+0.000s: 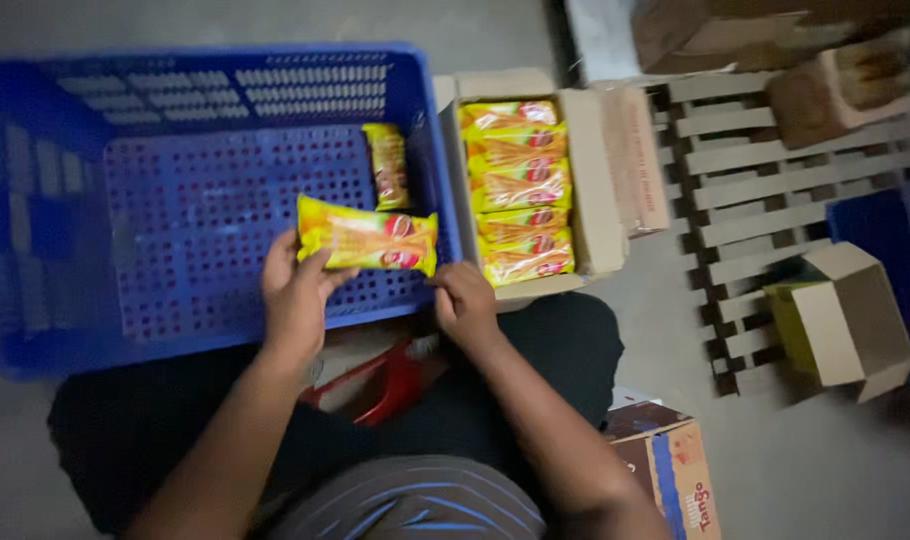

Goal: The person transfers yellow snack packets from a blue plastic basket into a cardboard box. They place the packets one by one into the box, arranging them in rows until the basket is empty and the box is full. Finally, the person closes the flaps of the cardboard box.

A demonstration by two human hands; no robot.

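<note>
My left hand (295, 292) holds a yellow snack packet (367, 236) by its lower left end, over the near right corner of a blue plastic crate (175, 190). My right hand (465, 300) is curled just below the packet's right end, by the crate's front rim; whether it touches the packet I cannot tell. A second yellow packet (387, 165) stands against the crate's right wall. To the right, an open cardboard box (595, 190) holds several more of the same yellow packets (517, 185) in a stack.
A wooden pallet (775, 180) lies to the right on the grey floor. A small open cardboard box (845, 315) sits beside it, another printed box (675, 470) by my right knee. A red object (390, 385) lies in my lap. More cartons stand at top right.
</note>
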